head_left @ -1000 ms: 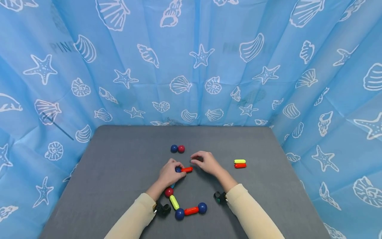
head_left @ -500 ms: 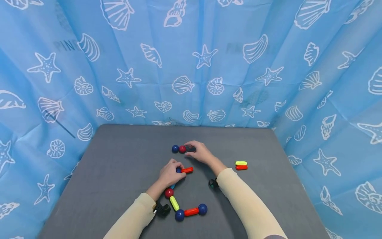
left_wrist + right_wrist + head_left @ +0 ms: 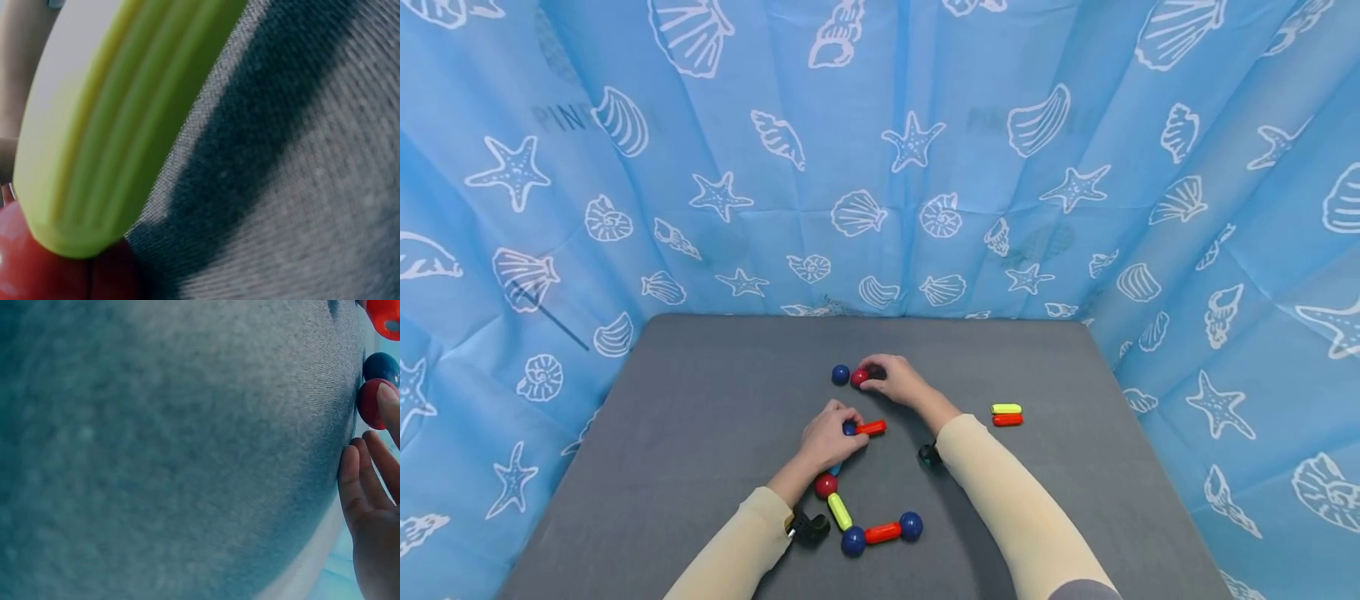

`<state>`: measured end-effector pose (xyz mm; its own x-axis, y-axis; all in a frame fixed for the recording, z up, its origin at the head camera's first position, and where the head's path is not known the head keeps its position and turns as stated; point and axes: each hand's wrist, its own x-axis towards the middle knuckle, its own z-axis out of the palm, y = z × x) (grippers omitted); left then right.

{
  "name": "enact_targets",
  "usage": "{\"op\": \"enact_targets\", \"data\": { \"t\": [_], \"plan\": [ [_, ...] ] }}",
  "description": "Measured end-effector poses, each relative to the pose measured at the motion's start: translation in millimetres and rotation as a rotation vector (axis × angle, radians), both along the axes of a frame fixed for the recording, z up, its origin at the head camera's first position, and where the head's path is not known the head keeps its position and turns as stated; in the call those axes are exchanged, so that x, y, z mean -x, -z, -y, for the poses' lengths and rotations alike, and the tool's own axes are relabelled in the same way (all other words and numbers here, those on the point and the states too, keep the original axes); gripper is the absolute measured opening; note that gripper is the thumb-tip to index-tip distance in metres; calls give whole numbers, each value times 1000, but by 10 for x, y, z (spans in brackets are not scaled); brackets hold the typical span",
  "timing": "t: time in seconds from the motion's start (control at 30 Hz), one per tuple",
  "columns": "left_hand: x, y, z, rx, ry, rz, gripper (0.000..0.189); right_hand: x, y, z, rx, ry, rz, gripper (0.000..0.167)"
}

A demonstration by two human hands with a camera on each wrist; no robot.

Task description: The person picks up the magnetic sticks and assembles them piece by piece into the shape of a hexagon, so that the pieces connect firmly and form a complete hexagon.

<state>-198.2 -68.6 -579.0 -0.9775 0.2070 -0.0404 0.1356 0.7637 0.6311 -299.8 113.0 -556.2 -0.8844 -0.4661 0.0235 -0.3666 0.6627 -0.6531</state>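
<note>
My right hand [image 3: 895, 382] pinches a red ball [image 3: 859, 378] between thumb and fingers; in the right wrist view the thumb lies on that red ball [image 3: 371, 405]. Just left of it sits a blue ball [image 3: 840, 375]. Nearer me, my left hand [image 3: 831, 436] grips another blue ball [image 3: 849, 427] with a red rod [image 3: 871, 427] pointing right from it. A light-blue rod [image 3: 835, 469], mostly hidden under this hand, leads to a red ball [image 3: 826, 486]. From there the chain runs through a yellow rod [image 3: 840, 512], a blue ball [image 3: 853, 541] and a red rod [image 3: 882, 533] to a blue ball [image 3: 911, 526].
To the right, a loose yellow rod [image 3: 1006, 409] and a red rod [image 3: 1007, 420] lie side by side on the grey table [image 3: 715, 375]. A blue shell-patterned curtain [image 3: 880, 167] hangs behind the table and along its sides.
My right hand has moved back and left to the red ball, which now stands slightly apart from the blue one beside it. My left hand stays in place.
</note>
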Motion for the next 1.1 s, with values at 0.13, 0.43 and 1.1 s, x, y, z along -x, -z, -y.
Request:
{"op": "enact_targets", "data": {
  "t": [0.13,0.43,1.1],
  "plan": [
    [-22,3,2,3,1,-11,18,-50,14,-37,8,19,4,35],
    [-24,23,18,-2,57,-9,21,-420,-18,-292,23,45,25,35],
    [6,73,77,-38,66,-16,22,-876,-23,-552,57,-29,50,35]
  ]
}}
